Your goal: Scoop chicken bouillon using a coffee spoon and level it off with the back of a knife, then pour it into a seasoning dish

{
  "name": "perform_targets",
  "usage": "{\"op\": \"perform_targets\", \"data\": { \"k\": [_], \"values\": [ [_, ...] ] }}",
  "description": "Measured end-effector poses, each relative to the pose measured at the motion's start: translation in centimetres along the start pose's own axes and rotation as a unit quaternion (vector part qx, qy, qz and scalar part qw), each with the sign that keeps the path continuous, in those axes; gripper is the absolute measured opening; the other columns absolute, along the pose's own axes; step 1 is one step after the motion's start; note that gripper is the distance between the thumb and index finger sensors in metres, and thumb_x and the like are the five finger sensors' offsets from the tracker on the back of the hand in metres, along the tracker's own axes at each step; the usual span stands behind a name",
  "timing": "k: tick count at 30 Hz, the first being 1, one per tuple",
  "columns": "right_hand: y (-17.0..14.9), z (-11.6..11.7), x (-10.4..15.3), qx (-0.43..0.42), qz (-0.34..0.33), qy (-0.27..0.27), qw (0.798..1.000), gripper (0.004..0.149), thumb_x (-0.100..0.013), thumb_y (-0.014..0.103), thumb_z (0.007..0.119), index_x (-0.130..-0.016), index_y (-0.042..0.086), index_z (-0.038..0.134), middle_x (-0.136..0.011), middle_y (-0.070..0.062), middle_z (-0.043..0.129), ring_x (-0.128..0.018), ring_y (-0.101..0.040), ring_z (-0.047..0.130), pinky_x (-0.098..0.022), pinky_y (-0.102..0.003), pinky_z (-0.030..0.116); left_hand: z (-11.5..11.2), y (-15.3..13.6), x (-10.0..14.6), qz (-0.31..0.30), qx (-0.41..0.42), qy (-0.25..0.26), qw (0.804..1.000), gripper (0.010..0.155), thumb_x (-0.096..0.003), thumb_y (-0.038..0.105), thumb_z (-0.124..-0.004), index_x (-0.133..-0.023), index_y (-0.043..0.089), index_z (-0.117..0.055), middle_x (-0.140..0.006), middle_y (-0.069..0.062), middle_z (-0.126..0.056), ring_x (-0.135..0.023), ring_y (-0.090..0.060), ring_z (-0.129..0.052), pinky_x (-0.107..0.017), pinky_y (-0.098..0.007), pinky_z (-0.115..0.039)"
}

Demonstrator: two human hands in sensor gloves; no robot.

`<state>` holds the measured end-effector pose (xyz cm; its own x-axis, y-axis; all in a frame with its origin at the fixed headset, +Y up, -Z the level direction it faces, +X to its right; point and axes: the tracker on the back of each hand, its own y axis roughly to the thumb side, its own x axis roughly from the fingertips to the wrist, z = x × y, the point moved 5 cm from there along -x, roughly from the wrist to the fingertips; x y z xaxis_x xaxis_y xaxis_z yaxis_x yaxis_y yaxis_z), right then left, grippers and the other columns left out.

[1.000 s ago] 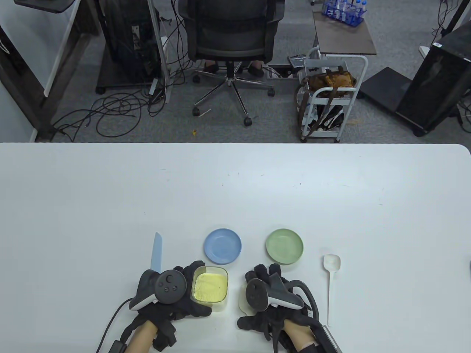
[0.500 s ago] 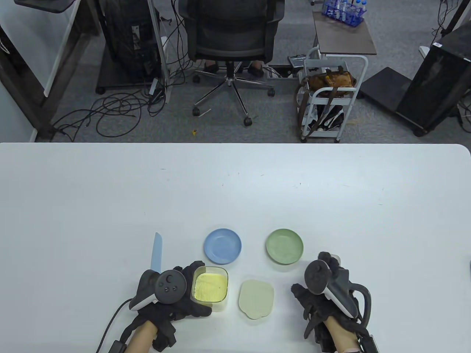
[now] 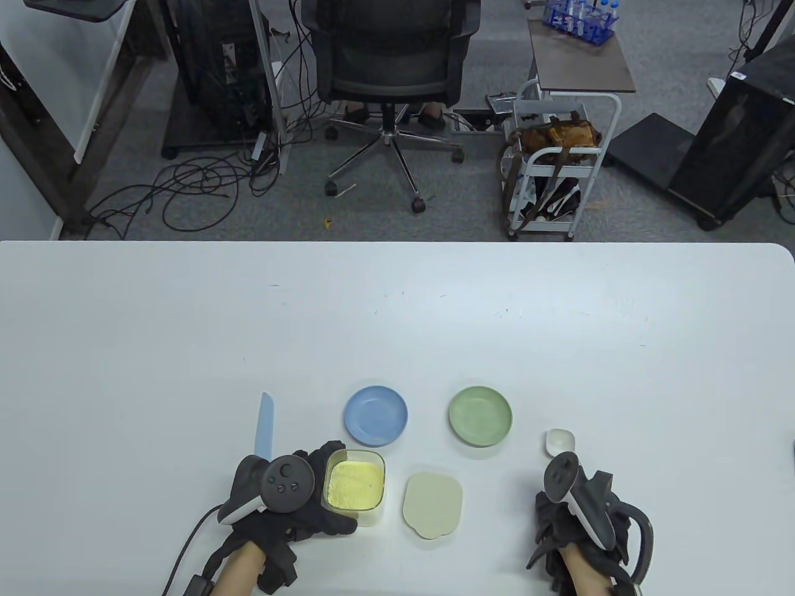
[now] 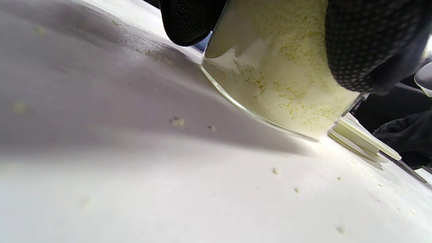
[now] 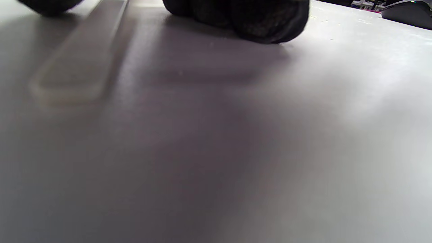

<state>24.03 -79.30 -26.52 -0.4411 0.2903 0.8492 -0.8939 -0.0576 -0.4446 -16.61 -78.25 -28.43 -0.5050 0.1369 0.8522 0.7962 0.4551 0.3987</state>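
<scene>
As I work the rig remotely, the blue knife (image 3: 265, 427) lies untouched at far left, its blade pointing away and its handle hidden under my left hand (image 3: 282, 496). That hand wraps thumb and fingers around the clear bouillon container (image 3: 354, 486), steadying it on the white table (image 3: 397, 323). In the left wrist view, pale yellow granules fill the tub, and a few stray grains dot the surface. The cream lid (image 3: 433, 504) lies flat just right of it. Behind sit the blue seasoning dish (image 3: 376, 415) and the green seasoning dish (image 3: 481, 415), both bare. At far right, my right hand (image 3: 581, 521) hovers over the handle of the white coffee spoon (image 3: 559, 440); only the bowl shows, and I cannot tell whether the fingers have closed on it. I judge the spoon light, stiff and slick, lying flat, so it is best pinched mid-handle by its thin edges. The powder looks loose and will spill if tipped. The near edge is close; open room lies ahead, beyond the dishes.
</scene>
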Motion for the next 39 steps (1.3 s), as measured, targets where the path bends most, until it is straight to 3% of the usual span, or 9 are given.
{"op": "perform_targets", "data": {
  "k": [3, 12, 15, 22, 28, 32, 35, 39],
  "values": [
    [0.5, -0.2, -0.2, 0.013, -0.001, -0.016, 1.000, 0.059, -0.039, 0.046, 0.066, -0.081, 0.007, 0.055, -0.070, -0.020, 0.067, -0.049, -0.036, 0.075, -0.034, -0.039, 0.062, 0.0, 0.0, 0.0, 0.000, -0.001, -0.001, 1.000, 0.120, -0.0242, 0.061, -0.097, -0.107, 0.013, -0.024, -0.108, -0.012, -0.055, -0.102, -0.029, -0.069, -0.078, -0.060, -0.040],
    [1.2, -0.2, -0.9, 0.014, 0.024, 0.027, 0.999, 0.049, -0.039, 0.040, 0.066, -0.075, 0.008, 0.059, -0.061, -0.015, 0.073, -0.042, -0.033, 0.078, -0.030, -0.038, 0.064, 0.0, 0.0, 0.0, 0.000, 0.002, -0.003, 1.000, 0.120, -0.0246, 0.061, -0.097, -0.107, 0.013, -0.024, -0.108, -0.012, -0.055, -0.102, -0.029, -0.069, -0.078, -0.060, -0.040],
    [1.2, -0.3, -0.7, 0.015, 0.025, 0.010, 1.000, 0.043, -0.039, 0.039, 0.065, -0.072, 0.010, 0.062, -0.056, -0.012, 0.076, -0.038, -0.031, 0.080, -0.028, -0.038, 0.066, -0.1, -0.1, 0.0, -0.001, 0.004, -0.004, 1.000, 0.120, -0.0246, 0.061, -0.097, -0.107, 0.013, -0.024, -0.109, -0.012, -0.055, -0.103, -0.029, -0.069, -0.078, -0.060, -0.040],
    [1.0, -0.9, -0.2, 0.010, 0.042, 0.003, 0.999, 0.040, -0.040, 0.036, 0.067, -0.072, 0.011, 0.064, -0.060, -0.012, 0.075, -0.040, -0.032, 0.079, -0.030, -0.039, 0.064, 0.0, -0.1, 0.0, 0.000, 0.006, -0.001, 1.000, 0.120, -0.0249, 0.061, -0.097, -0.107, 0.012, -0.024, -0.109, -0.013, -0.055, -0.102, -0.030, -0.069, -0.078, -0.061, -0.040],
    [1.7, -5.6, 1.2, -0.078, 0.017, -0.036, 0.996, 0.039, -0.040, 0.032, 0.071, -0.072, 0.011, 0.065, -0.063, -0.016, 0.073, -0.044, -0.036, 0.077, -0.032, -0.042, 0.061, -0.1, -0.1, 0.1, 0.002, 0.007, -0.001, 1.000, 0.120, -0.0252, 0.061, -0.097, -0.107, 0.012, -0.024, -0.109, -0.013, -0.055, -0.102, -0.030, -0.069, -0.078, -0.060, -0.041],
    [3.7, -9.7, 2.8, -0.113, -0.040, -0.083, 0.989, 0.038, -0.040, 0.031, 0.074, -0.072, 0.013, 0.068, -0.073, -0.022, 0.070, -0.048, -0.039, 0.077, -0.033, -0.043, 0.062, -0.1, -0.1, 0.1, 0.002, 0.007, -0.002, 1.000, 0.120, -0.0252, 0.061, -0.097, -0.107, 0.012, -0.024, -0.109, -0.013, -0.055, -0.102, -0.030, -0.069, -0.078, -0.060, -0.041],
    [5.9, -11.6, 4.3, -0.120, -0.093, -0.076, 0.986, 0.037, -0.039, 0.032, 0.077, -0.072, 0.017, 0.071, -0.081, -0.025, 0.072, -0.041, -0.035, 0.083, -0.029, -0.043, 0.065, -0.1, -0.1, 0.1, 0.003, 0.007, -0.002, 1.000, 0.120, -0.0253, 0.061, -0.096, -0.107, 0.012, -0.024, -0.108, -0.013, -0.055, -0.102, -0.030, -0.069, -0.078, -0.060, -0.041],
    [9.8, -12.4, 6.5, -0.137, -0.197, -0.063, 0.969, 0.037, -0.038, 0.030, 0.079, -0.070, 0.013, 0.074, -0.067, -0.021, 0.089, -0.027, -0.031, 0.092, -0.024, -0.047, 0.070, -0.1, -0.1, 0.1, 0.003, 0.007, -0.002, 1.000, 0.120, -0.0252, 0.061, -0.096, -0.107, 0.012, -0.024, -0.108, -0.013, -0.055, -0.102, -0.030, -0.069, -0.078, -0.060, -0.042]
  ]
}}
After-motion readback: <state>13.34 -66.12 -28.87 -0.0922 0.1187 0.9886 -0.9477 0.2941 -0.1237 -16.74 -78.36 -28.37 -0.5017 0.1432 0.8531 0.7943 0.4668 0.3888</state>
